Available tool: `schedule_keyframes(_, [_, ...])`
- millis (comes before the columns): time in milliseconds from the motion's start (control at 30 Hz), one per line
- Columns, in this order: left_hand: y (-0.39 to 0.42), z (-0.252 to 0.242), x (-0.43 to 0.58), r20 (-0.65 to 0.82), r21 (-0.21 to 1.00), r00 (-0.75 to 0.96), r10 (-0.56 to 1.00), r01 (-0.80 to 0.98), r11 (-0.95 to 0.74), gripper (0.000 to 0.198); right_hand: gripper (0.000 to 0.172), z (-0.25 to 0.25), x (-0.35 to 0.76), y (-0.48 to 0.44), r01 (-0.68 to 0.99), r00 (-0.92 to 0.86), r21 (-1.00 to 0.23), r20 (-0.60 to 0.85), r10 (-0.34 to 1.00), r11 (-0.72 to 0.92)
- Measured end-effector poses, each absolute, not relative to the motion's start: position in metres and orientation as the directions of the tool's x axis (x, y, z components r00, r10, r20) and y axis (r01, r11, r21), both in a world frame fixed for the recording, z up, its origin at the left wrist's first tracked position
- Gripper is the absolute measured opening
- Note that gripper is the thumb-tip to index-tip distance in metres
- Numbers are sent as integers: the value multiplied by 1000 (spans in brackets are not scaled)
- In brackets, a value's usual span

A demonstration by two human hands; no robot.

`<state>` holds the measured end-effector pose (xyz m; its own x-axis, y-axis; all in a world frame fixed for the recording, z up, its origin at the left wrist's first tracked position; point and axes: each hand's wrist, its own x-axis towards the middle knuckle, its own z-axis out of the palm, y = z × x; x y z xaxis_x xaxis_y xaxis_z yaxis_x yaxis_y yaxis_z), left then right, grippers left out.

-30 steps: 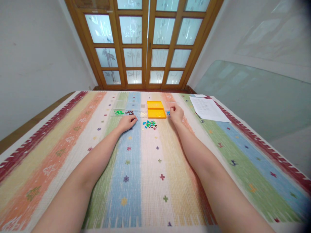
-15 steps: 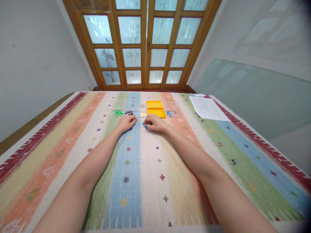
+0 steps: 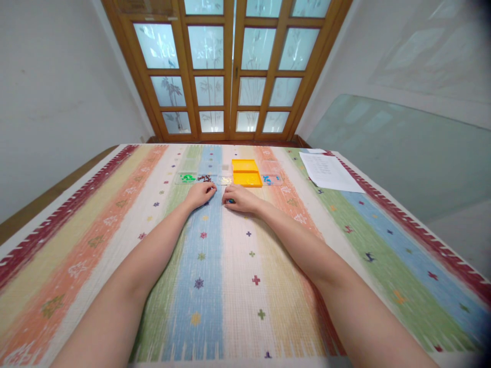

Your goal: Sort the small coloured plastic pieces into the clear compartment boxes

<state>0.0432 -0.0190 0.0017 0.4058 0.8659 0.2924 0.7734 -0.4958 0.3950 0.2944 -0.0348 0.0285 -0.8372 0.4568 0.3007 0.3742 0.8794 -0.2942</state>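
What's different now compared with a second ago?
The right hand moved left and nearer the person, from the blue pieces to the mixed pile, which it now mostly covers; whether it grips a piece can't be made out. The left hand, yellow box and paper stayed put.

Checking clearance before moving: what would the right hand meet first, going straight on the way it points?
Probably the left hand, across a narrow gap; depth is hard to judge.

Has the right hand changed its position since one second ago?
Yes: the right hand has moved leftward, from the right side of the yellow box to its near side.
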Motion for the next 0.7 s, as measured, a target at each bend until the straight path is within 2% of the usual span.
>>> schedule_keyframes(267, [-18, 0, 43, 298, 401, 405, 865, 769, -498, 29, 4, 26, 285, -40, 433, -825, -189, 312, 472, 882])
schedule_keyframes(467, [-17, -1, 43, 298, 394, 419, 858, 764, -511, 29, 14, 19, 283, -38, 449, -796, -203, 352, 493, 870])
schedule_keyframes(700, [-17, -1, 43, 296, 401, 403, 866, 771, -495, 29, 11, 17, 278, -40, 447, -805, -159, 357, 474, 880])
